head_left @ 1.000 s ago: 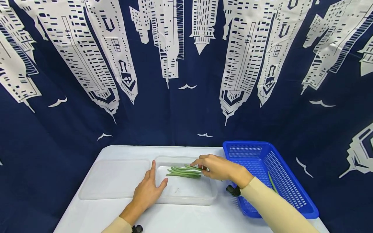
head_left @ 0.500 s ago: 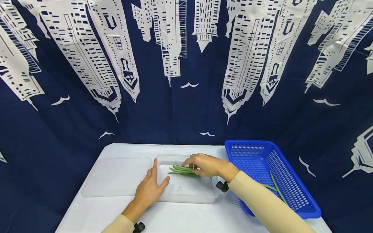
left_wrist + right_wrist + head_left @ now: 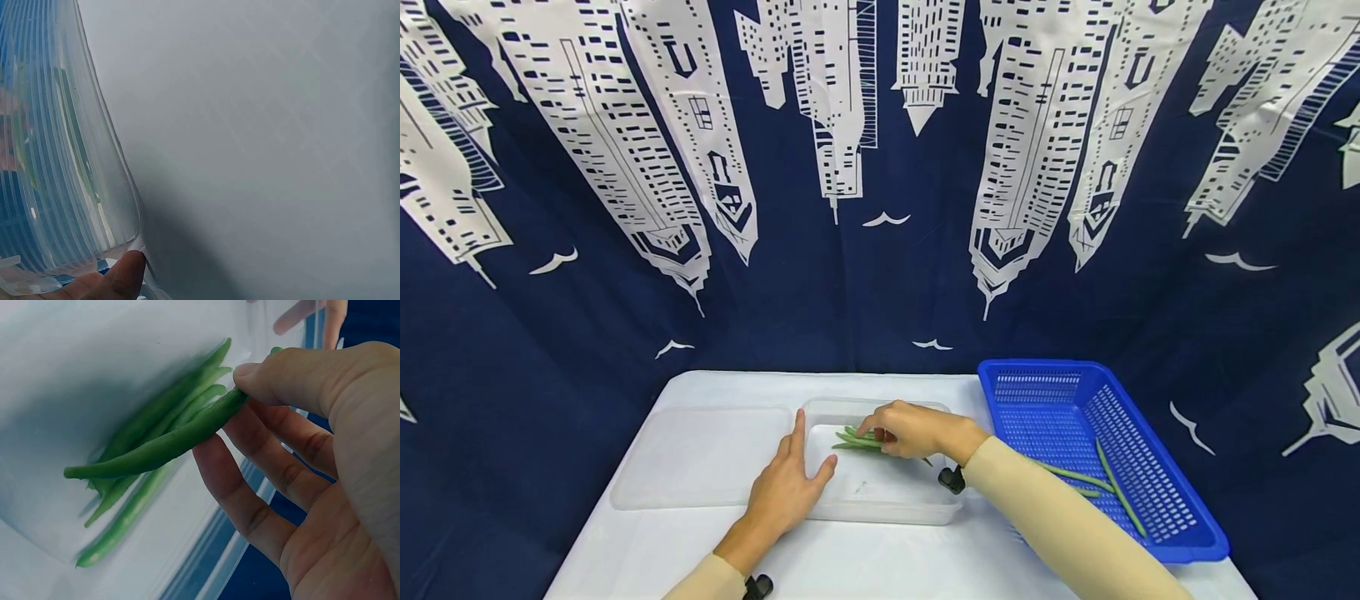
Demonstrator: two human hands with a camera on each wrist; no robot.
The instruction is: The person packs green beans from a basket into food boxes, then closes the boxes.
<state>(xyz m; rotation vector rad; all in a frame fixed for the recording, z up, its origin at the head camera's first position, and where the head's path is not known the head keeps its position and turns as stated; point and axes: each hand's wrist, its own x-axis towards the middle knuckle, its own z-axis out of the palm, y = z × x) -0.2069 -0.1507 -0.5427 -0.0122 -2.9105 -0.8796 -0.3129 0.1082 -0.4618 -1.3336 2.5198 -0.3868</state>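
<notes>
My right hand is over a clear plastic container, in the middle of the head view. In the right wrist view its thumb and fingers pinch one green bean by an end. Beneath that bean, several green beans lie side by side on the container floor; from the head the hand covers their right part. My left hand rests along the container's left side, fingers straight and thumb spread. A fingertip meets the ribbed container wall in the left wrist view.
A flat translucent lid lies left of the container on the white table. To the right stands a blue perforated basket with a few green beans in it, partly behind my right sleeve. A dark blue patterned cloth hangs behind.
My right hand has moved left across the beans in the container, covering more of them. More beans in the basket show beside the sleeve. The left hand stays on the container's side.
</notes>
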